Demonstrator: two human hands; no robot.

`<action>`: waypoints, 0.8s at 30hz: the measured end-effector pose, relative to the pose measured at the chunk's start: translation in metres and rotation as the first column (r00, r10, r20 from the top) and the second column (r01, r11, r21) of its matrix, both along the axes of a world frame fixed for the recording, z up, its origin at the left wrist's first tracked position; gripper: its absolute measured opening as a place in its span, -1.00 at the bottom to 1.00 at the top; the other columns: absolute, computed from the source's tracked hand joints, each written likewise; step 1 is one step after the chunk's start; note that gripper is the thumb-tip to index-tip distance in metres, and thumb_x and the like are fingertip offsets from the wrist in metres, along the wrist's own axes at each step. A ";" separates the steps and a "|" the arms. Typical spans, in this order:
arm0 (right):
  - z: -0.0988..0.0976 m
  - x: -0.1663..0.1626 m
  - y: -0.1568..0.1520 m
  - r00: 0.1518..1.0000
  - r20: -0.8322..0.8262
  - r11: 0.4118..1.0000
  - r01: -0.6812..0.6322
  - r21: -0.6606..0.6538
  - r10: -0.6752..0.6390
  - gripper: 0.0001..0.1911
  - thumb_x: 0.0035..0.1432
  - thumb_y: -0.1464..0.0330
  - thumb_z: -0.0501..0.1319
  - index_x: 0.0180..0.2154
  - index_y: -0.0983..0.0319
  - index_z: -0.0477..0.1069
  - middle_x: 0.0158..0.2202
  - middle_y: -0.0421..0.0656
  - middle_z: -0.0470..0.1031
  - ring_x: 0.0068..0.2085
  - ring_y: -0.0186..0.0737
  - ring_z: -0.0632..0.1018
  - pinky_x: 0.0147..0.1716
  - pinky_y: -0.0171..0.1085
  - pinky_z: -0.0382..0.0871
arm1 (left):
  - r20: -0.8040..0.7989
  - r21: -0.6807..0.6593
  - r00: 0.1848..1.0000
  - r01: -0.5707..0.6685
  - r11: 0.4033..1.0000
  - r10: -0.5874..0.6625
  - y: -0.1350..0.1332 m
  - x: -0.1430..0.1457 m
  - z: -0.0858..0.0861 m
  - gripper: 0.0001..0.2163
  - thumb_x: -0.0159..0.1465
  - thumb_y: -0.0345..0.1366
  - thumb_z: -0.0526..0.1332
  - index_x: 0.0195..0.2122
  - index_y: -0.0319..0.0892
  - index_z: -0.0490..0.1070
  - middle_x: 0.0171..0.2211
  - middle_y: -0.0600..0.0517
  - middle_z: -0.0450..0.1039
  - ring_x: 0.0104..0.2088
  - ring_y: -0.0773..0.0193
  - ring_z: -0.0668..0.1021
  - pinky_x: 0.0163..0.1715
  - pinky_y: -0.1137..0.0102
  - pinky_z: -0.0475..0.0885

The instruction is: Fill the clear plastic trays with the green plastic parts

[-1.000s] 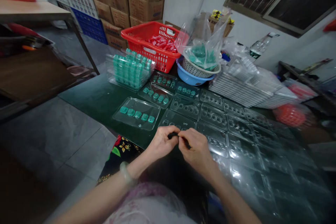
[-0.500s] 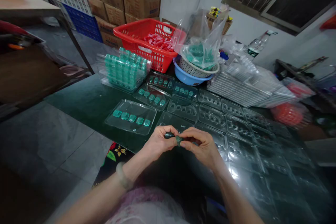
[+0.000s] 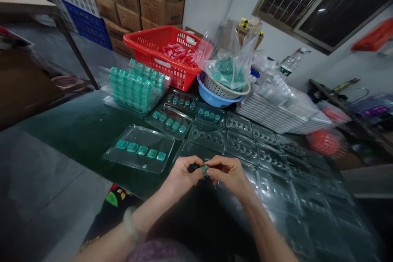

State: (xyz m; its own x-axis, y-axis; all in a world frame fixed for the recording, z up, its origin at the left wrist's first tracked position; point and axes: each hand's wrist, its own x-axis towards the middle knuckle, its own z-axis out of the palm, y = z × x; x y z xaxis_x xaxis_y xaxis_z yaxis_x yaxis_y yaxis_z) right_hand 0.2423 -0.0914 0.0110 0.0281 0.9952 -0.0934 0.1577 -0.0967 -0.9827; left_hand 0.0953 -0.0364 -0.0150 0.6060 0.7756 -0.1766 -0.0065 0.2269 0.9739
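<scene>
Between the fingertips of both hands is a small green translucent piece (image 3: pixel 204 169), mostly covered by the fingers. My left hand (image 3: pixel 184 174) pinches it from the left, and my right hand (image 3: pixel 229 174) pinches it from the right. Both are held above the near edge of the dark green table. Left of them lies a clear plastic tray (image 3: pixel 123 159) with a row of several teal pieces (image 3: pixel 142 150). Behind it, another clear tray (image 3: pixel 169 120) also has teal pieces in its row. Rows of clear trays (image 3: pixel 241 143) with no teal pieces spread to the right.
A stack of filled trays (image 3: pixel 132 90) stands at the back left. Behind are a red basket (image 3: pixel 162 63) of pink pieces and a blue basin (image 3: pixel 215 97) under a grey colander (image 3: pixel 222 86) with a bag of teal pieces (image 3: pixel 229 71). Stacked clear trays (image 3: pixel 273 104) lie at the back right.
The camera view has shifted, so the table and trays appear further left and slightly lower. Both hands still pinch the small green piece, with the fingers slightly repositioned around it.
</scene>
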 end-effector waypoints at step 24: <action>-0.068 0.149 0.175 0.442 0.840 0.949 0.115 0.293 -0.313 -0.83 -0.12 0.34 0.19 -0.41 0.23 0.49 -0.43 -0.12 0.45 -0.43 -0.26 0.42 -0.43 -0.31 0.22 | 0.141 -0.274 0.989 0.069 0.959 -0.030 0.006 -0.022 -0.004 -0.70 0.10 -0.23 0.14 -0.15 -0.22 0.26 -0.44 -0.01 0.38 -0.59 0.39 0.40 -0.74 0.55 0.17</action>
